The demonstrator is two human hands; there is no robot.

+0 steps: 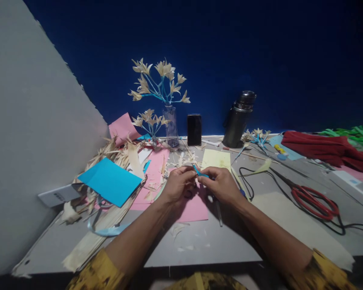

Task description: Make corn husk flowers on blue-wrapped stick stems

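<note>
Both hands meet above the middle of the table, over pink paper point(196, 211). A narrow blue paper strip point(202, 174) runs between them. My left hand point(181, 183) pinches its left end, with the fingers curled together. At the other end, my right hand point(219, 185) grips the strip between thumb and forefinger. Whether something thin lies inside the left fingers is hidden. Just behind the hands lies a yellow paper sheet point(216, 158). Under the right hand, a clear pen-like stick point(219, 213) rests on the table.
Scissors with red handles point(314, 202) and a black cable lie at right. A steel flask point(239, 121), a phone point(194, 129) and a glass vase point(171, 127) of husk flowers stand by the blue wall. Blue paper point(110, 181) tops dry husks at left; red cloth point(326, 149) lies far right.
</note>
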